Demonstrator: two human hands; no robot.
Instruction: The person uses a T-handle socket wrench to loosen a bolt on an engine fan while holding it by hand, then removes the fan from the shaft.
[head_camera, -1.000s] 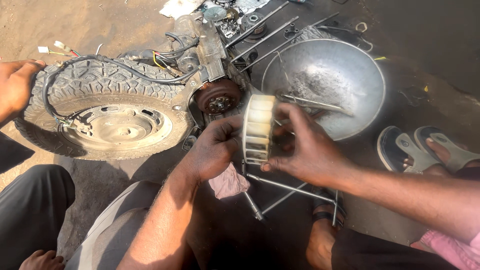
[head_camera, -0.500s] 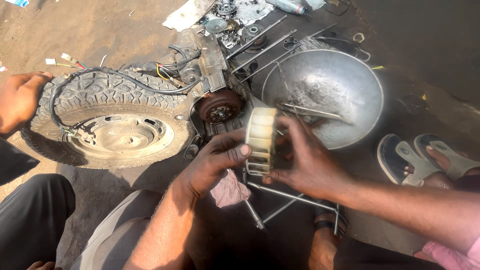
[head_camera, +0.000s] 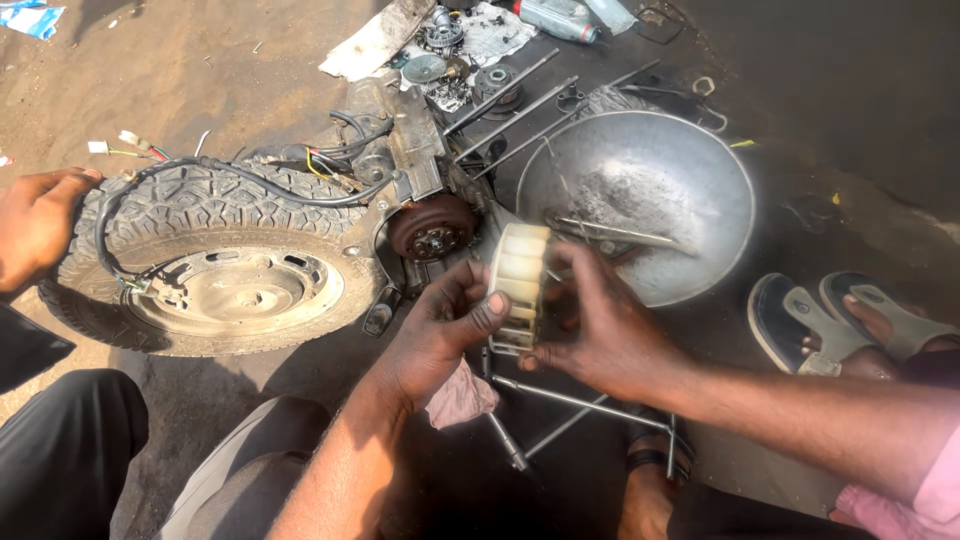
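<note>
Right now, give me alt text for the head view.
Two hands, the left hand and right hand, hold a cream finned fan wheel above oily ground, beside a scooter rear wheel with its engine hub. A metal bowl lies behind; another person's hand touches the tyre.

3 hands are seen: the left hand (head_camera: 435, 335) and right hand (head_camera: 600, 335) at the centre, and 1 other person's hand (head_camera: 35, 225) at the left edge. 1 fan (head_camera: 518, 288), pale and finned, is held between the 2 central hands. 1 tyre (head_camera: 200, 210) on 1 wheel (head_camera: 235, 290) is counted, with 1 rotor (head_camera: 432, 228) beside it. 1 metal bowl (head_camera: 680, 180) is seen on the ground. 2 sandals (head_camera: 790, 325) are counted at the right. 1 pink rag (head_camera: 460, 392) is seen below the hands. 1 bottle (head_camera: 555, 18) is counted at the top, and 3 long rods (head_camera: 505, 90) beside the bowl.
</note>
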